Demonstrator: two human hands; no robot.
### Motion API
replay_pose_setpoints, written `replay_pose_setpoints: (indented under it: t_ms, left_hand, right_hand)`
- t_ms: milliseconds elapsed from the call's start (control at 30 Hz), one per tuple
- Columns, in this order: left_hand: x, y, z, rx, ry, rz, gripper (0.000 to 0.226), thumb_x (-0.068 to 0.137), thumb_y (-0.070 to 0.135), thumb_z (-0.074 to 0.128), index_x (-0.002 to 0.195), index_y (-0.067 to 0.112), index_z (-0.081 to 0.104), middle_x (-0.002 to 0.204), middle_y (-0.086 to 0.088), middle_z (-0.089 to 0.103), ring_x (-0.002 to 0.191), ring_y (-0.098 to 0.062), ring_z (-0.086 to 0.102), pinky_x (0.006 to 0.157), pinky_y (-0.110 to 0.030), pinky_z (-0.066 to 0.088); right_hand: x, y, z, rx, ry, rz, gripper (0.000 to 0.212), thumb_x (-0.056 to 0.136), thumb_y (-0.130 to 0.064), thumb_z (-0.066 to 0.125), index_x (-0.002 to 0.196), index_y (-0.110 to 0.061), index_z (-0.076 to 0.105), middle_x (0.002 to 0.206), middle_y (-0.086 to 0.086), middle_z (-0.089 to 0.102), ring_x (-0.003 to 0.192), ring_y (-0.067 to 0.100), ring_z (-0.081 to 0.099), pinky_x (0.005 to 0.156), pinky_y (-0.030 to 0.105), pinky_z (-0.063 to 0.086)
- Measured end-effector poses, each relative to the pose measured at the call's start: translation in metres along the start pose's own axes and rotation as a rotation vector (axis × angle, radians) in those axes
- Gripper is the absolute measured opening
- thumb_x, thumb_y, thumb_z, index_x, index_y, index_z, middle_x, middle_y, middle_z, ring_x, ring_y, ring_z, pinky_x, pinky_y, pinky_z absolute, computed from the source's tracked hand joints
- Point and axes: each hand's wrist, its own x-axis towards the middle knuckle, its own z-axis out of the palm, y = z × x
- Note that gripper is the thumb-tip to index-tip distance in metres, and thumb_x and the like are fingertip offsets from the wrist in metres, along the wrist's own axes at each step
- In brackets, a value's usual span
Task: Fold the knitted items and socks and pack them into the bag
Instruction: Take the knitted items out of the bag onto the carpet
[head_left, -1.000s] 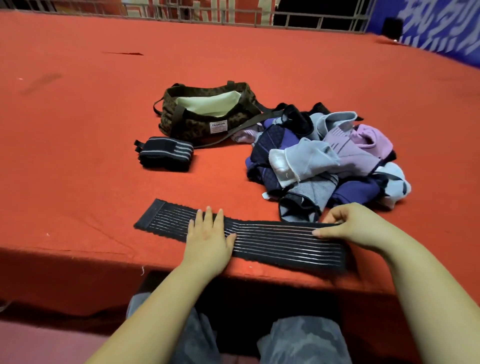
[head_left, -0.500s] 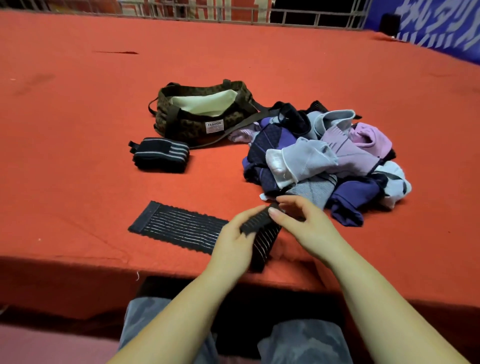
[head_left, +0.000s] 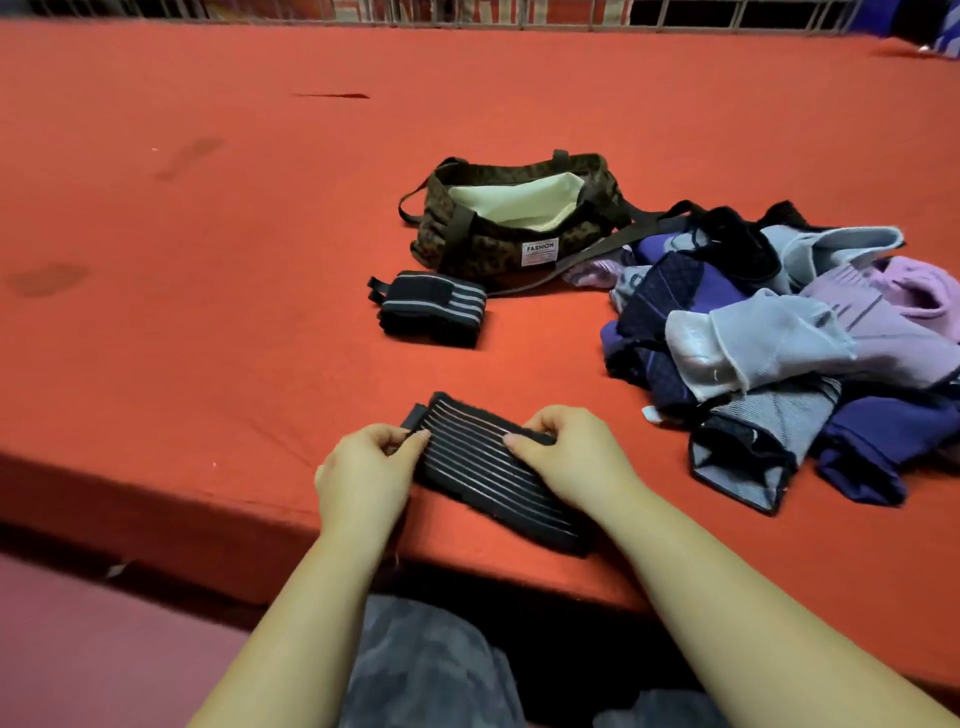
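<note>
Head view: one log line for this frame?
step: folding band | left hand: pinching band | right hand: pinching band | bag: open | rolled band: beside bag | pile: unfolded

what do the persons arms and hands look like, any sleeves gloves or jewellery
Both forearms are bare up to the bottom edge of the picture, with no sleeves in view. The left hand and right hand wear no gloves, and no rings, watch or bracelets show. The nails look short and unpainted.
</note>
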Motion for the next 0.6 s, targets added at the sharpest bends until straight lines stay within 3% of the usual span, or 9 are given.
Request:
replay_pose_setpoints:
  t_ms: [133, 267, 467, 600]
  left_hand:
    - [0.010, -0.003, -0.010, 0.159, 0.024, 0.013, 0.021, 0.086, 0.043, 0.062, 0.083, 0.025, 0.072, 0.086, 0.003, 0.072, 0.095, -0.023, 0.063, 0.090, -0.036, 0.042]
    - [0.019, -0.005, -0.014, 0.171, -0.006, -0.032, 0.018, 0.082, 0.043, 0.066, 0.073, 0.028, 0.065, 0.071, 0.011, 0.061, 0.090, -0.020, 0.061, 0.093, -0.037, 0.041]
    - [0.024, -0.011, -0.012, 0.169, -0.010, -0.073, 0.021, 0.080, 0.043, 0.068, 0.072, 0.025, 0.064, 0.074, 0.009, 0.062, 0.080, -0.017, 0.053, 0.088, -0.035, 0.039]
    - [0.024, -0.011, -0.011, 0.170, -0.014, -0.087, 0.020, 0.081, 0.040, 0.064, 0.071, 0.023, 0.063, 0.073, 0.008, 0.065, 0.082, -0.018, 0.057, 0.090, -0.037, 0.040]
  right_hand:
    - [0.007, -0.016, 0.011, -0.100, -0.001, 0.049, 0.019, 0.085, -0.041, 0.063, 0.078, -0.023, 0.059, 0.084, -0.005, 0.064, 0.088, 0.020, 0.061, 0.070, 0.027, 0.041]
    - [0.011, -0.022, 0.018, -0.145, -0.013, 0.073, 0.018, 0.085, -0.040, 0.061, 0.079, -0.023, 0.059, 0.090, -0.003, 0.067, 0.089, 0.021, 0.061, 0.074, 0.031, 0.047]
    - [0.013, -0.021, 0.023, -0.193, -0.016, 0.082, 0.017, 0.086, -0.040, 0.060, 0.081, -0.024, 0.057, 0.090, -0.002, 0.066, 0.089, 0.022, 0.061, 0.071, 0.030, 0.045]
    - [0.013, -0.020, 0.028, -0.227, 0.000, 0.066, 0.018, 0.086, -0.043, 0.059, 0.085, -0.025, 0.057, 0.093, -0.003, 0.066, 0.091, 0.022, 0.060, 0.073, 0.030, 0.043]
